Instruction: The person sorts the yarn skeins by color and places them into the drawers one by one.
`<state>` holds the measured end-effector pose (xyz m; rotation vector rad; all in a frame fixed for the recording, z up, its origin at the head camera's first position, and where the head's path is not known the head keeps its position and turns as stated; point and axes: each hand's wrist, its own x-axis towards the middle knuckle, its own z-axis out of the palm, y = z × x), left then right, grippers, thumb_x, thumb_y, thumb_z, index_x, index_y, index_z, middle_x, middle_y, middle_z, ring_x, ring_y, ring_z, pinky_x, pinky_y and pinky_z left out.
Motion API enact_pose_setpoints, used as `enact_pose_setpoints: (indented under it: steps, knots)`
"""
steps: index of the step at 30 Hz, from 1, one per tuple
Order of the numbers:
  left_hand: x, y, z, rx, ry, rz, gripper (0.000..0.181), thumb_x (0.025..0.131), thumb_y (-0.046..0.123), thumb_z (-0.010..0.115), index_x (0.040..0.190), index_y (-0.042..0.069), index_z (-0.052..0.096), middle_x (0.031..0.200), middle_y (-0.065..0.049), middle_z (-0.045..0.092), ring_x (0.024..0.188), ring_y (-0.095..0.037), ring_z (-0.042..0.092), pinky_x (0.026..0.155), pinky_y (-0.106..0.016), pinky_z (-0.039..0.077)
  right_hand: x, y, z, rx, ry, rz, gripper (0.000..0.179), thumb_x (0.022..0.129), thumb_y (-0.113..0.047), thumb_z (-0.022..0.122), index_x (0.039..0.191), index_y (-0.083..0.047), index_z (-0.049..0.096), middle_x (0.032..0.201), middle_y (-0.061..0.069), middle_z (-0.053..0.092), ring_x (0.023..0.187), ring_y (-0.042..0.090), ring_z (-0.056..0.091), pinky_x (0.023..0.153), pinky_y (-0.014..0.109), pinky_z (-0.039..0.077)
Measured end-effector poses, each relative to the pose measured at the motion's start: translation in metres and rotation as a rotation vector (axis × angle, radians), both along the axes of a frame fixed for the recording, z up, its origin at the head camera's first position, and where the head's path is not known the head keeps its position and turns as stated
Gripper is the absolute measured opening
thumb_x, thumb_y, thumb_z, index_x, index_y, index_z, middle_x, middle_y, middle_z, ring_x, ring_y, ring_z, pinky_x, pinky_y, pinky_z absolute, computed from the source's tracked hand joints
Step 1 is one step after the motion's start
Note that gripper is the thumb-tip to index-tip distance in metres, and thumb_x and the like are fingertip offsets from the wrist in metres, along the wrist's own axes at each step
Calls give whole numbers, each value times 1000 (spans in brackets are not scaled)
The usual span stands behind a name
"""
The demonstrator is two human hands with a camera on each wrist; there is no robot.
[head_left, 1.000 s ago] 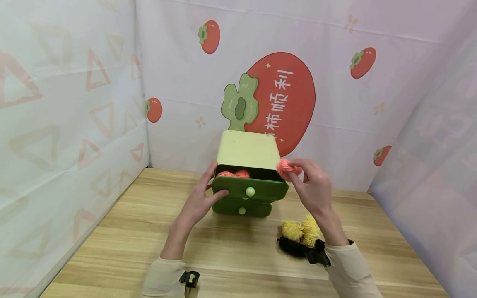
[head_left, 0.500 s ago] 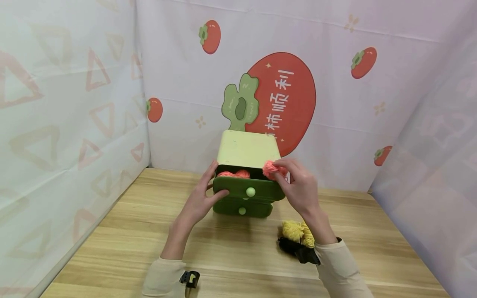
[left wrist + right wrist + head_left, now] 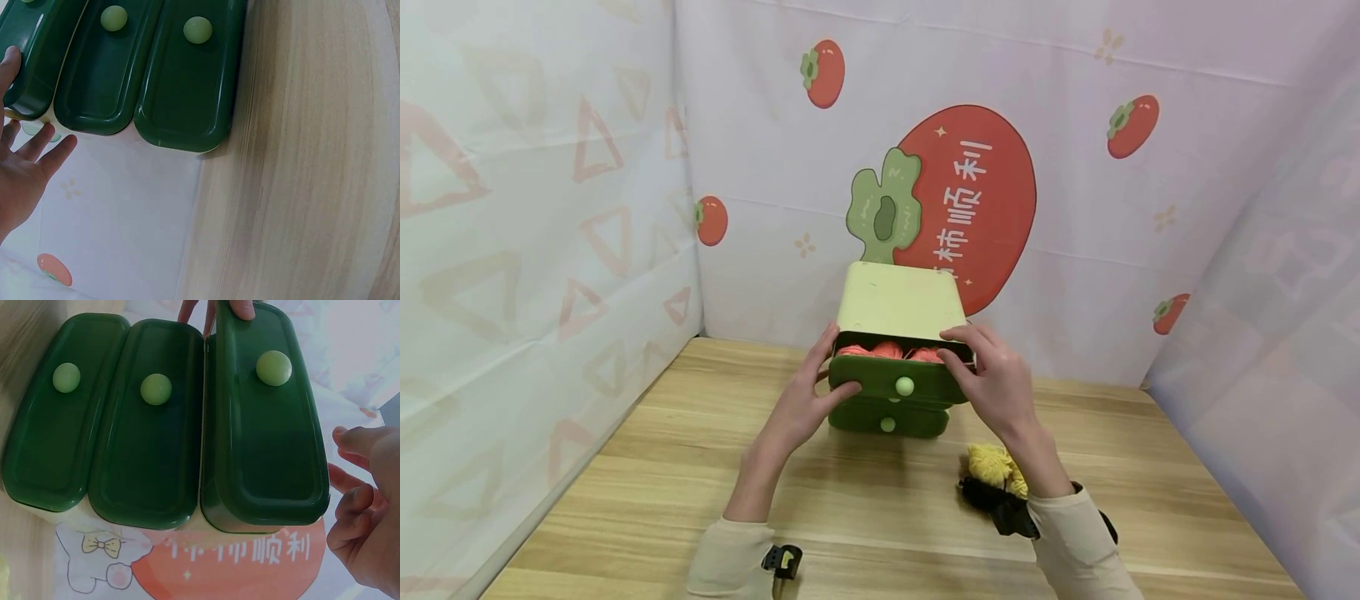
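A small cabinet with a pale yellow-green top [image 3: 901,298] and dark green drawers stands on the table. Its top drawer [image 3: 880,379] is pulled out and has pink yarn balls [image 3: 887,350] inside, one at the right end. My left hand [image 3: 801,400] rests its thumb on that drawer's front, while its fingers spread straight along the cabinet's left side. At the drawer's right end is my right hand [image 3: 996,379], thumb apart from the loosely bent fingers; the right wrist view shows nothing in it [image 3: 369,500].
Yellow yarn balls [image 3: 988,464] and a black fuzzy bundle [image 3: 981,493] lie on the wooden table [image 3: 865,517] beneath my right forearm. Printed cloth walls [image 3: 760,133] stand behind and on both sides. The lower drawers [image 3: 190,81] are pushed in.
My right hand has moved left to the top drawer with a pink yarn ball and let it go inside, beside the other pink yarn. My left hand has stayed in place.
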<state>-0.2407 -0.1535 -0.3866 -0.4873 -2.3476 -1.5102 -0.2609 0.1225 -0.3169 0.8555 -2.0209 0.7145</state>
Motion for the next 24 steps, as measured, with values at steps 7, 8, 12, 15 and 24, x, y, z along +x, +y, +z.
enact_pose_setpoints:
  steps: [7, 8, 12, 15, 24]
  knots:
    - [0, 0, -1, 3, 10, -1, 88, 91, 40, 71, 159, 39, 15, 166, 16, 11, 151, -21, 25, 114, -54, 38, 6, -3, -1, -8, -10, 41, 19, 85, -13, 79, 104, -11, 75, 94, 5, 69, 52, 3, 36, 48, 18, 31]
    - [0, 0, -1, 3, 11, -2, 88, 91, 40, 71, 159, 39, 15, 166, 16, 11, 151, -21, 25, 114, -54, 38, 7, -3, -1, -9, -11, 48, 18, 85, -12, 78, 104, -11, 75, 94, 5, 69, 52, 3, 36, 48, 18, 30]
    - [0, -1, -2, 7, 9, -6, 88, 91, 39, 71, 159, 39, 15, 166, 17, 11, 151, -21, 25, 114, -55, 38, 9, -4, -4, -13, -6, 72, 17, 85, -10, 77, 103, -10, 75, 92, 6, 69, 52, 3, 36, 48, 16, 30]
    - [0, -1, -2, 10, 10, -7, 88, 91, 39, 71, 159, 39, 15, 166, 17, 11, 151, -21, 25, 114, -55, 37, 10, -4, -5, -13, -1, 77, 18, 85, -10, 78, 102, -9, 75, 91, 5, 69, 51, 2, 35, 46, 15, 29]
    - [0, 0, -1, 6, 10, -4, 88, 91, 40, 71, 159, 38, 15, 165, 18, 11, 151, -20, 26, 114, -54, 38, 14, 4, -6, -4, -98, -129, 27, 87, -18, 77, 112, -10, 71, 102, 8, 66, 48, 4, 33, 42, 22, 30]
